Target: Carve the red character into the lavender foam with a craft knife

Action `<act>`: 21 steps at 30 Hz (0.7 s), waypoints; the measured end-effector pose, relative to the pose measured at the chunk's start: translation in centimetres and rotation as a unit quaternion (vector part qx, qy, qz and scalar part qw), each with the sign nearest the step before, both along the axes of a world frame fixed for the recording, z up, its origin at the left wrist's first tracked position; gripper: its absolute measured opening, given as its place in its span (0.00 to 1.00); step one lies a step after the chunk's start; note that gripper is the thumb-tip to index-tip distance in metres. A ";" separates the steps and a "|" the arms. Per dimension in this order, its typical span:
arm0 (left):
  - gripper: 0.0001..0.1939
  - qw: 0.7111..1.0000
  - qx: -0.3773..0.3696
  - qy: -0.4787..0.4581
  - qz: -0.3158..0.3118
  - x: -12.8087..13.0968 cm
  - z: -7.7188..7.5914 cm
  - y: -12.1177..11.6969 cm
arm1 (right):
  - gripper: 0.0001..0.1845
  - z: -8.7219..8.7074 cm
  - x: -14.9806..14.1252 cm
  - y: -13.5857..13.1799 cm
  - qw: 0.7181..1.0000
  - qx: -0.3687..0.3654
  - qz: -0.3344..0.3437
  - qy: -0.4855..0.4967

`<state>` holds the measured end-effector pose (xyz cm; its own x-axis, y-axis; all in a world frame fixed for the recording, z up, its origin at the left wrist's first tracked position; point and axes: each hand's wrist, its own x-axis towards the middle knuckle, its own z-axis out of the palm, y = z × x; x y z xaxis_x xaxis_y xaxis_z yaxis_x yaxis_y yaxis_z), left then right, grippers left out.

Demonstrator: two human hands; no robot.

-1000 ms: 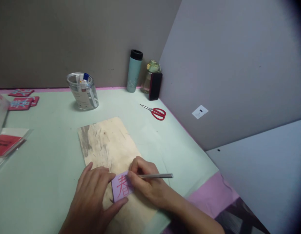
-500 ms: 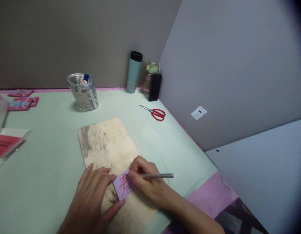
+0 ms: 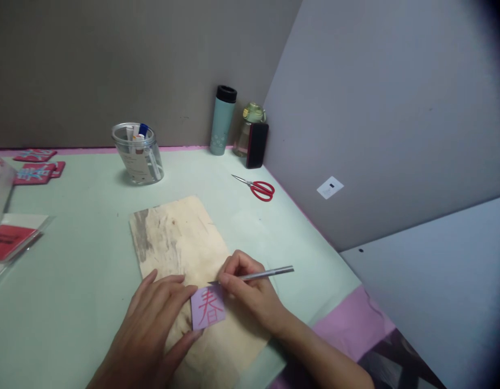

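left hand (image 3: 146, 319) pinches a purple square (image 3: 197, 310), its red character (image 3: 210, 307) apparently complete, any cuts unclear, while right hand (image 3: 253, 294) grips a craft knife (image 3: 268, 273).

Drab grey-brown back wall (image 3: 112, 59), plain, runs far beyond both the left hand (image 3: 148, 319) & right hand (image 3: 253, 294). Paler lilac-grey side wall (image 3: 375, 113) off to R of right hand, w/ small white plate (image 3: 330, 187) up & R of it; walls meet in corner beyond. Lt bluish panel (image 3: 444, 286) further R, w/ dark round spot (image 3: 361, 250). Table (image 3: 75, 243) under hands, pale green cover, pink layer (image 3: 347, 324) showing R of right hand. Dim, soft lt; source n/a in view.
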<state>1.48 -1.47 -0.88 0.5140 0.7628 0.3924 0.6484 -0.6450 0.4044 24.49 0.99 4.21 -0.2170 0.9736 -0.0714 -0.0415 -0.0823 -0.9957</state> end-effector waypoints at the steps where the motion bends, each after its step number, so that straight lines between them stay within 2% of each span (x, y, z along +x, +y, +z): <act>1: 0.22 1.000 -0.001 0.006 -0.005 -0.1 0.1 0.0 | 0.14 0.0 0.0 0.0 1.000 0.001 -0.005 0.008; 4: 0.24 1.000 0.002 0.016 -0.008 -0.3 0.3 0.2 | 0.15 0.1 -0.1 0.1 1.000 -0.002 -0.012 0.008; 10: 0.28 0.998 0.036 0.001 0.057 0.3 0.6 0.1 | 0.09 0.3 -0.3 0.1 1.000 -0.015 -0.015 0.017; 13: 0.33 0.997 0.054 0.024 0.059 0.8 0.5 -0.1 | 0.09 0.2 -0.3 0.1 0.999 -0.021 -0.013 0.021; 17: 0.26 0.996 0.049 0.028 0.065 0.9 0.4 -0.1 | 0.09 0.4 -0.3 -0.1 1.000 -0.009 -0.006 0.004; 21: 0.25 0.997 0.050 0.018 0.064 0.8 0.3 0.1 | 0.07 0.9 -0.3 -0.5 0.998 0.033 0.015 -0.049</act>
<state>2.23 -1.39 -0.54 0.4305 0.7812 0.4521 0.7409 -0.5919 0.3173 24.22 0.52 5.15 -0.2405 0.9702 -0.0306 0.0583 -0.0171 -0.9982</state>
